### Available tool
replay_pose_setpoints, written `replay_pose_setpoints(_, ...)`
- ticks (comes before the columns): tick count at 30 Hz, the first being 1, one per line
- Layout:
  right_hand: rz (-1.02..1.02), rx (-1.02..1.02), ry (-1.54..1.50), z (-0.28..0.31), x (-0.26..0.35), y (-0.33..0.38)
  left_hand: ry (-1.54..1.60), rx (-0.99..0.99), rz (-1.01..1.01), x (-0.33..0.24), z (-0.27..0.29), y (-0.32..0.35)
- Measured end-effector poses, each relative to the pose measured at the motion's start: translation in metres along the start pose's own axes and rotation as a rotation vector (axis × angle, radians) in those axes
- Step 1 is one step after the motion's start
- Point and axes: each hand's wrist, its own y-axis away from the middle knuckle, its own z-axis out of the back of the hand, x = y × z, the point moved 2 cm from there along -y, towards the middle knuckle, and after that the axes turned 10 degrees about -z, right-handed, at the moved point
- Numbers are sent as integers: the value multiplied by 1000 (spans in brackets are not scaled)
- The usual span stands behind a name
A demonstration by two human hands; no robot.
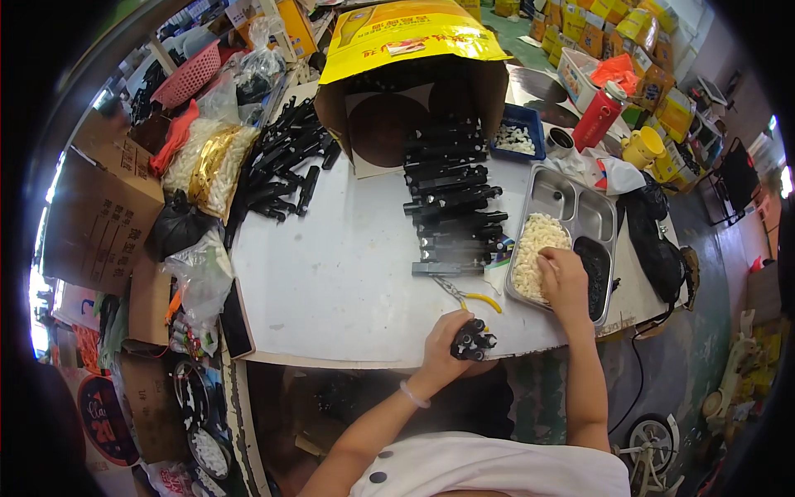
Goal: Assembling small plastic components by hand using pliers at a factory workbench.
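Observation:
My left hand (445, 345) is closed round a bundle of black tubes (474, 340), their round ends facing up, at the table's front edge. My right hand (565, 280) reaches into a steel compartment tray (609, 217), fingertips pinched together at a heap of small cream-white parts (537, 242). Whatever lies between those fingertips is hidden. Small black parts (592, 263) fill the compartment beside it. Yellow-handled pliers (482, 301) lie between my hands. Beyond them, a row of black tube-shaped pieces (455, 207) runs toward a yellow-flapped carton (414, 41).
A loose pile of black tubes (286, 157) covers the table's far left. A phone-like dark slab (237, 321) rests at the left edge. At the right back stand a blue bin (537, 137) of white parts, a red bottle (598, 116) and a yellow mug (643, 147).

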Motion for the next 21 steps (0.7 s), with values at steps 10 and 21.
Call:
replay_pose_setpoints(10, 187, 431, -441, 27, 90, 31, 36, -24, -7, -5, 2, -2)
replay_pose_setpoints(21, 511, 444, -215, 19, 101, 25, 41, -33, -51, -10, 4, -7)
